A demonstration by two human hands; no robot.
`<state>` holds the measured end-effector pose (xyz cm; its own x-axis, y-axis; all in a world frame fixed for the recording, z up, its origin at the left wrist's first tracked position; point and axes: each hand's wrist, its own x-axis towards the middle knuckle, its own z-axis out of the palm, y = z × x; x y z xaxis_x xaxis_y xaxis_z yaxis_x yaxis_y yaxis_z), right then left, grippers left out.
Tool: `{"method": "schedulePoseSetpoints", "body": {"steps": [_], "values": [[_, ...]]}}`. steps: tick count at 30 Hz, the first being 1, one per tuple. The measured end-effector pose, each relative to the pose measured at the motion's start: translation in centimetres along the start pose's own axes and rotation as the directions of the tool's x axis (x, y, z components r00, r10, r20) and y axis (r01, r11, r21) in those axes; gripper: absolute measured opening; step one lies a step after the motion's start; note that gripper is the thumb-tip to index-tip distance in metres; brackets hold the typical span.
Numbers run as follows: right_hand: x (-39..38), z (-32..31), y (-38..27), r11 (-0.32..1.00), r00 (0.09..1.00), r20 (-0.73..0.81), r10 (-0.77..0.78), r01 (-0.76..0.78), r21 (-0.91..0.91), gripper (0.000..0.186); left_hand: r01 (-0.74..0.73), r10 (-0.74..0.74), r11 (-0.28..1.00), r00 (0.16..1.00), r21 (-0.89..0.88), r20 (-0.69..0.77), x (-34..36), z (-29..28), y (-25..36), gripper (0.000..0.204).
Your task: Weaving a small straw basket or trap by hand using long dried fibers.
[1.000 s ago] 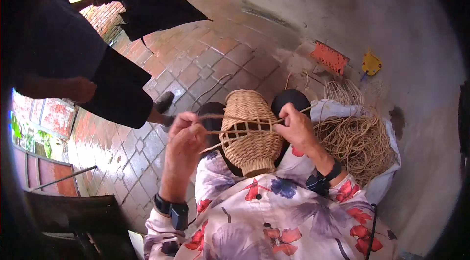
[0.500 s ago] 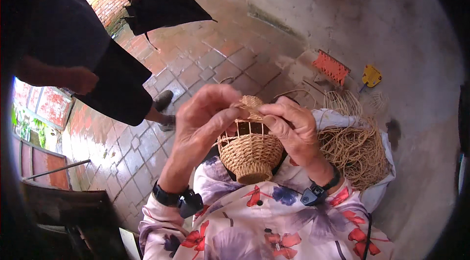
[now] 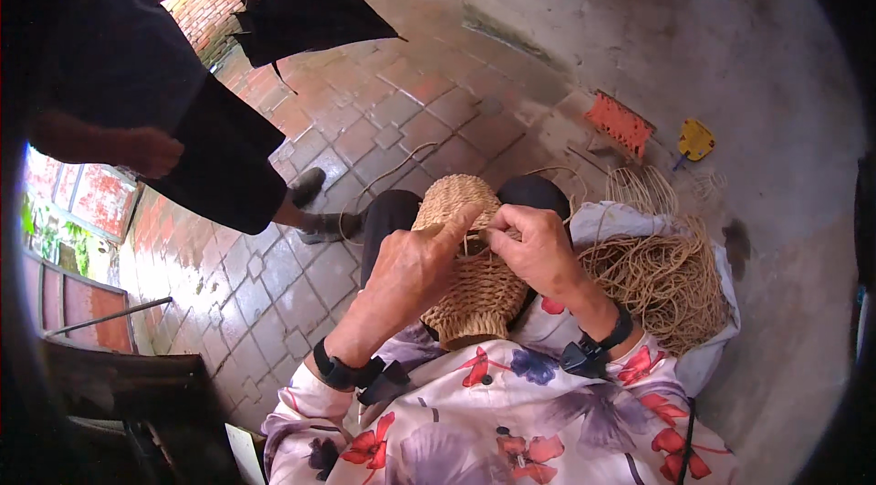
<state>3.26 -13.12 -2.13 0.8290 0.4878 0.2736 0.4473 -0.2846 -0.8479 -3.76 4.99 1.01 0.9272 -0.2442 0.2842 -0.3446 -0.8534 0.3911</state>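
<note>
A tan woven basket (image 3: 474, 295) lies in my lap, its narrow round base toward my body. Past a band of bare uprights, its woven far part (image 3: 456, 198) lies between my knees. My left hand (image 3: 411, 271) is closed against the basket's left side, thumb and forefinger at the open band; its other fingertips are hidden. On the right of that band, my right hand (image 3: 537, 248) is pinched shut at the weave on what seems a thin strand of cord, mostly covered by the fingers. A loose cord (image 3: 392, 173) loops out beyond my left knee.
At my right, a white sack (image 3: 630, 220) holds a tangled heap of tan cord (image 3: 657, 289). Beyond it lie an orange slatted piece (image 3: 619, 125) and a yellow paddle-shaped thing (image 3: 695, 139) by the wall. A person in dark clothes (image 3: 182, 111) stands at left on the tiled floor, near a dark umbrella (image 3: 310, 15).
Both hands have come down from above the basket onto its open band. My left hand has moved right and down against the basket's side, and the woven far part shows more.
</note>
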Motion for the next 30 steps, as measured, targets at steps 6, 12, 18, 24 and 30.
{"method": "schedulePoseSetpoints", "body": {"steps": [6,12,18,24,30], "values": [[0.2,0.4,-1.6,0.964,0.997,0.03,-0.074,0.079,-0.253,0.014,-0.037,0.036,0.981,0.999,-0.191,-0.007,1.4,-1.2,-0.1,0.04],[2.6,0.0,-5.0,0.91,0.9,-0.143,-0.413,0.402,-0.101,0.025,-0.018,-0.426,0.59,0.843,-0.807,-0.329,0.1,-7.1,-0.4,0.029],[1.6,1.4,-6.6,0.856,0.972,0.218,-0.092,-0.034,0.515,0.023,0.003,-0.427,0.422,0.882,-0.906,-0.196,-1.6,-5.4,-0.8,0.023],[2.1,0.9,-5.2,0.968,0.971,0.114,-0.21,0.223,-0.112,0.008,0.298,-0.414,0.805,0.902,-0.512,-0.126,-4.3,-1.2,-1.9,0.023],[2.2,2.5,-4.8,0.872,0.931,0.208,-0.299,0.356,-0.336,0.011,0.283,-0.445,0.794,0.874,-0.538,-0.196,-6.3,0.9,-2.3,0.022]]}}
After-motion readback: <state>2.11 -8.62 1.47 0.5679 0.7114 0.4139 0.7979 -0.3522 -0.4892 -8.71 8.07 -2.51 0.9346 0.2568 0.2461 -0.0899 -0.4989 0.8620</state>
